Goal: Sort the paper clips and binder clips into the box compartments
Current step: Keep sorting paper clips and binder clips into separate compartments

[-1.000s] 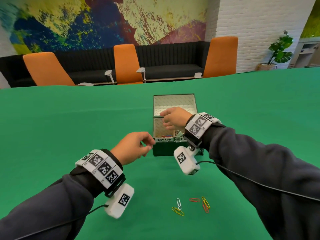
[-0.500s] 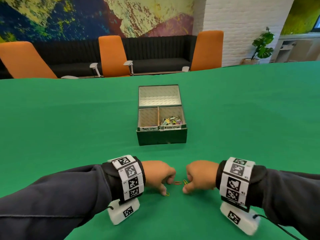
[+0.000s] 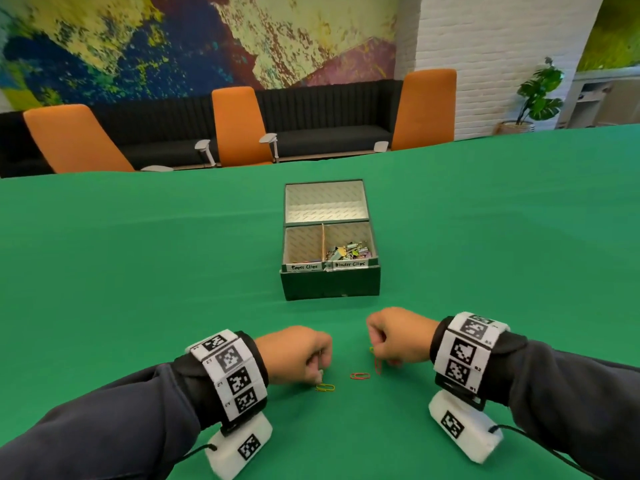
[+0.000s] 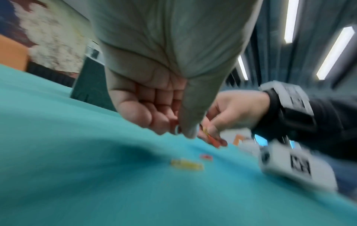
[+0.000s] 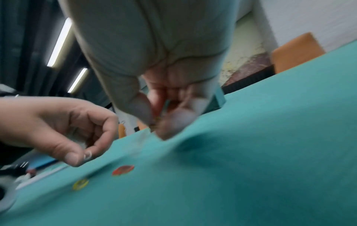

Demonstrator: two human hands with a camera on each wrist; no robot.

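Observation:
The dark green box (image 3: pixel 330 287) stands open mid-table, its left cell labelled paper clips and its right cell holding several binder clips (image 3: pixel 348 251). My left hand (image 3: pixel 320 374) hovers just above the cloth, its thumb and fingers pinching a pale paper clip (image 4: pixel 176 131). A yellow-green clip (image 3: pixel 325 388) lies under it and a red clip (image 3: pixel 360 376) lies between the hands. My right hand (image 3: pixel 377 355) pinches an orange-red clip (image 3: pixel 378 365), which hangs down, together with a yellow one (image 3: pixel 371 349).
Green cloth (image 3: pixel 138 289) covers the whole table. Orange chairs (image 3: pixel 239 126) and a dark bench line the far edge, with a potted plant (image 3: pixel 536 95) at the back right. The box lid (image 3: pixel 325 202) lies open behind the compartments.
Both hands came back from the box to the loose clips near me. Since half a second ago they have picked clips off the cloth and lifted slightly; two clips stay on the table.

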